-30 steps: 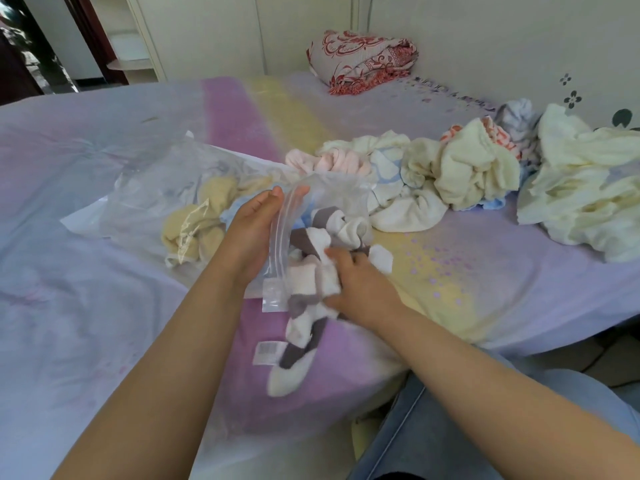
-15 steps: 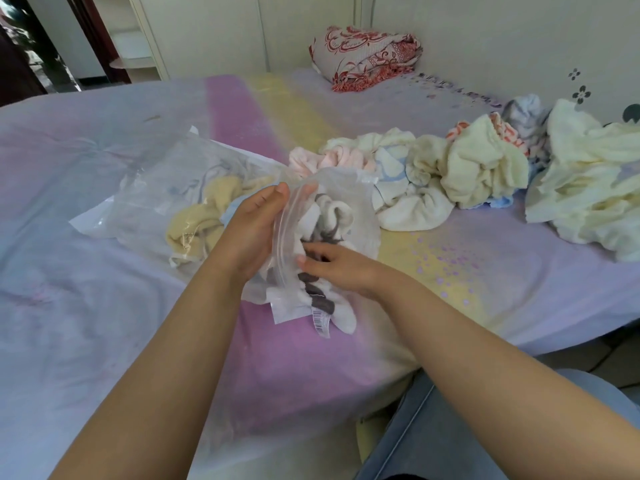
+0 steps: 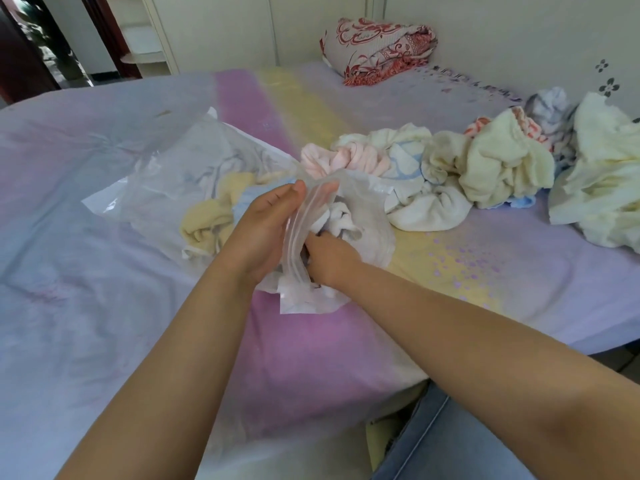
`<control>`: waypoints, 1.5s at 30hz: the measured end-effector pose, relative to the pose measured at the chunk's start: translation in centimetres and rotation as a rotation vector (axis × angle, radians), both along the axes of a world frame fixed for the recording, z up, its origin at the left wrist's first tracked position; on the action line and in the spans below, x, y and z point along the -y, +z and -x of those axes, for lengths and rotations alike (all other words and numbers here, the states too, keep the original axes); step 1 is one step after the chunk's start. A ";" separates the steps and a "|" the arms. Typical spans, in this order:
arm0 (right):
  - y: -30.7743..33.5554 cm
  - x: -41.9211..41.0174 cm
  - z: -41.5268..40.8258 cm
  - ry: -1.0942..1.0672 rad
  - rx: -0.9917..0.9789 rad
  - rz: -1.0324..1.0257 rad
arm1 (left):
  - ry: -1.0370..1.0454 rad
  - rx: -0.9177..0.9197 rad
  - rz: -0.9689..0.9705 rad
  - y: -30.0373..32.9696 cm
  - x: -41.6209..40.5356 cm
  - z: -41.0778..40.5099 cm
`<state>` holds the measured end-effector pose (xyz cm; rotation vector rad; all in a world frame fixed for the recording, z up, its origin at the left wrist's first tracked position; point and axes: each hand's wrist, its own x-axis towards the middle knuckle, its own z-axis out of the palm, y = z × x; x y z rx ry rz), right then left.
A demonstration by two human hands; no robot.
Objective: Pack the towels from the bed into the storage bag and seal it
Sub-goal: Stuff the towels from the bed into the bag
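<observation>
The bed fills most of the room, under a sheet banded lilac, pink and yellow. A heap of loose towels sprawls along its right side, cream, pink and pale blue, with a folded red-patterned quilt by the far wall. The clear bag lies mid-bed, a yellow towel already inside. The left hand grips the bag's mouth, holding it up and apart. The right hand is pushed into the mouth, fingers around a white towel sitting just inside.
</observation>
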<state>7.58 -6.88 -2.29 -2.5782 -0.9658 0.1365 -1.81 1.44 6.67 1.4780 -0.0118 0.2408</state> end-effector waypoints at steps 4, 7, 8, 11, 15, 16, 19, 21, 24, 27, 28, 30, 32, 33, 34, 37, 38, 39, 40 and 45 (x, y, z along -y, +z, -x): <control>1.6 -4.1 0.1 0.084 -0.564 -0.264 | 0.154 0.007 -0.021 0.4 -0.7 0.1; 1.5 -1.9 1.3 0.049 -0.464 -0.467 | 0.121 0.011 0.045 0.1 -2.7 0.3; 1.1 -0.5 2.3 -0.036 -0.390 -0.603 | 0.110 0.014 0.078 -0.1 -3.3 0.3; -0.7 3.5 6.7 0.039 -0.179 -0.778 | 0.091 0.010 0.110 -0.7 -3.8 0.0; -3.4 3.2 9.8 0.168 0.243 -0.394 | 0.096 -0.005 0.135 -0.8 -3.2 -0.3; -3.2 2.9 9.8 0.116 0.289 -0.399 | 0.115 -0.007 0.124 -0.8 -3.1 -0.3; -2.1 3.3 8.8 0.041 -0.037 -0.574 | 0.113 -0.002 0.097 -0.6 -3.3 -0.2; -1.7 4.3 8.4 0.133 -0.343 -0.669 | 0.098 0.010 0.119 -0.2 -3.6 -0.2; -1.3 5.9 8.6 0.408 -0.258 -0.329 | 0.179 -0.027 -0.003 -0.4 -3.5 -0.7; -1.0 6.6 8.4 0.547 -0.209 -0.167 | 0.343 -0.031 -0.239 -1.3 -2.5 -1.3; -0.8 6.8 8.2 0.546 -0.267 -0.174 | 0.379 -0.004 -0.248 -1.5 -2.1 -1.5; -0.1 7.7 7.4 0.439 -0.377 -0.272 | 0.416 0.038 -0.204 -1.7 -1.9 -1.9; 0.8 8.8 5.6 0.203 -0.259 -0.562 | 0.470 0.043 -0.136 -1.9 -2.2 -2.3; 1.2 9.2 4.2 0.063 -0.203 -0.756 | 0.501 0.039 -0.095 -2.0 -2.3 -2.4; 1.6 9.5 2.5 -0.082 -0.171 -0.943 | 0.513 0.039 -0.050 -2.3 -2.4 -2.5; 2.4 9.6 -3.7 -0.394 -0.085 -1.085 | 0.488 0.084 0.088 -2.9 -2.5 -2.5; 2.3 9.5 -5.9 -0.416 -0.074 -0.937 | 0.489 0.088 0.117 -3.0 -2.5 -2.5; 1.9 9.5 -7.7 -0.414 -0.061 -0.691 | 0.489 0.089 0.153 -3.1 -2.6 -2.6; 1.1 9.6 -9.3 -0.426 -0.060 -0.415 | 0.488 0.083 0.184 -3.1 -2.5 -2.7; -2.6 11.8 -10.8 -0.641 0.058 -0.023 | 0.489 0.038 0.171 -3.2 -2.3 -3.0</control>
